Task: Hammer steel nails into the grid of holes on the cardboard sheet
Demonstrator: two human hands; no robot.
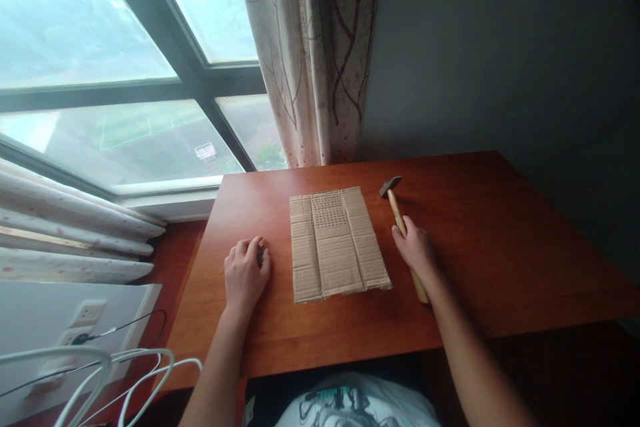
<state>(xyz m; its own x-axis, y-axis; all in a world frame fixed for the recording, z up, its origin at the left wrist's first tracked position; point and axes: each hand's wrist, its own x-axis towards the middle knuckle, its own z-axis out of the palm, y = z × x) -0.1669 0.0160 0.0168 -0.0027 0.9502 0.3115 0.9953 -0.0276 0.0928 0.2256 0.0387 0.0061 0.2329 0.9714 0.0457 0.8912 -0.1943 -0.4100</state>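
By the window (pixel 125 133), on the desk (pixel 500 247), right fingers (pixel 406 235) grip hammer (pixel 395 203), left fingers (pixel 249 250) curled.

One hammer (pixel 399 217), one cardboard sheet (pixel 336 250) — one wooden table (pixel 500 247), one wall socket (pixel 87 313)

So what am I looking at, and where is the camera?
There is no machine: these are a person's own bare hands, filmed by one camera worn on the head, looking down. On the reddish table lies a flat cardboard sheet with a grid of small dots. The left hand rests beside it, touching a small dark thing I cannot make out. The right hand is closed over the wooden handle of a hammer lying on the table.
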